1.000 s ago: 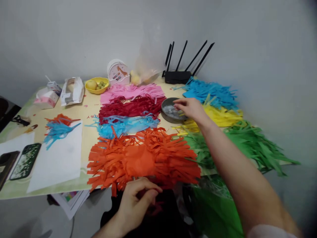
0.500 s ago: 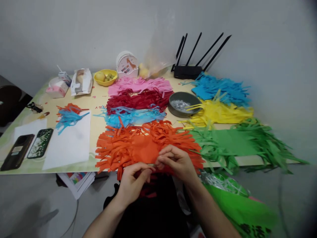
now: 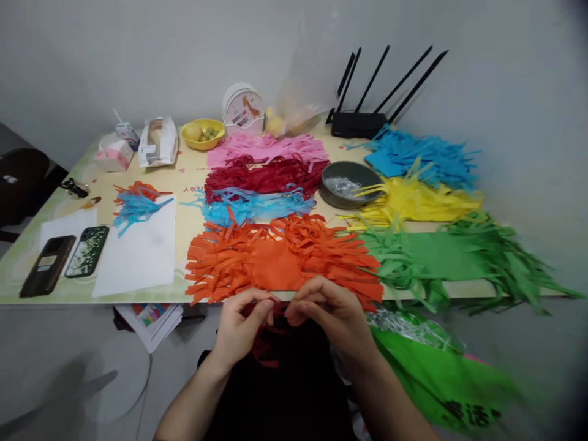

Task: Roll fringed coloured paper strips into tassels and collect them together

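At the table's front edge, my left hand [image 3: 237, 331] is closed in a pinch on a bunch of dark red fringed strips [image 3: 266, 350]. The strips dangle below its fingers, over the dark clothing on my lap. Just to the right, my right hand [image 3: 339, 315] is also pinched shut, its fingertips close to the left ones; what it holds is too small to make out. Directly beyond both hands lies an orange fringed sheet [image 3: 277, 263], its cut strips spread out to either side.
Beyond lie fringed sheets in light blue [image 3: 257, 208], dark red [image 3: 266, 179], pink [image 3: 275, 149], yellow [image 3: 422, 199] and green [image 3: 445, 254]. A grey bowl [image 3: 328, 195] holds clear material. A black router [image 3: 358, 125] stands behind. Phones [image 3: 48, 264] and white paper [image 3: 138, 263] lie left.
The view has shifted, so the table sits higher and further right. My hands remain close together at the table edge, and more of the dark red strips shows beneath my left hand.
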`<state>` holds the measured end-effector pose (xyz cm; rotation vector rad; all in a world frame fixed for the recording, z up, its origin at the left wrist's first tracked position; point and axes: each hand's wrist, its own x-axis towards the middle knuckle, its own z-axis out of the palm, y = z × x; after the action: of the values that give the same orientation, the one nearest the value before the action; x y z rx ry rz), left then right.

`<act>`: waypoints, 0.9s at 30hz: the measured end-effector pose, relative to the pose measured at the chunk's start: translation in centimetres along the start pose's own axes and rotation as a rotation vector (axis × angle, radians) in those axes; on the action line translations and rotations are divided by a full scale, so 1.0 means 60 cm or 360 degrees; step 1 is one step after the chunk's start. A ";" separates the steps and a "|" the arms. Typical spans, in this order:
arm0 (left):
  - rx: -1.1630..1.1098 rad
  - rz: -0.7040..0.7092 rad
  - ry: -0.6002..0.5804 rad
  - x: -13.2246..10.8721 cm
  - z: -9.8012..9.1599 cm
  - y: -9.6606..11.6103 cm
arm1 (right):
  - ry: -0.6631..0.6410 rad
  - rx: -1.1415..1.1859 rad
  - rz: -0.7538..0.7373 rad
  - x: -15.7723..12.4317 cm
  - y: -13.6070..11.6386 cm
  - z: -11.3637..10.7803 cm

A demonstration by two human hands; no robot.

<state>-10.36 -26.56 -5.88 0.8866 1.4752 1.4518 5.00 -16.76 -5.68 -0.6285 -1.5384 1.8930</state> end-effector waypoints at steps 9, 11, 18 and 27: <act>-0.0020 0.0013 0.0012 0.000 0.002 -0.004 | -0.0072 0.0177 0.0180 0.007 0.015 -0.005; -0.0042 0.0006 0.0005 0.002 0.005 -0.002 | -0.0051 0.0155 0.0193 0.012 0.018 -0.005; -0.0132 0.0030 0.0023 0.010 0.008 -0.005 | 0.0048 0.0160 0.0140 0.038 0.023 -0.002; -0.0309 -0.0108 0.0123 0.028 0.008 -0.021 | 0.0133 -0.0506 -0.0092 0.040 0.021 0.009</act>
<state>-10.45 -24.95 -7.25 0.6625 1.3788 1.5634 2.75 -15.58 -6.74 -0.7811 -1.7986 1.5714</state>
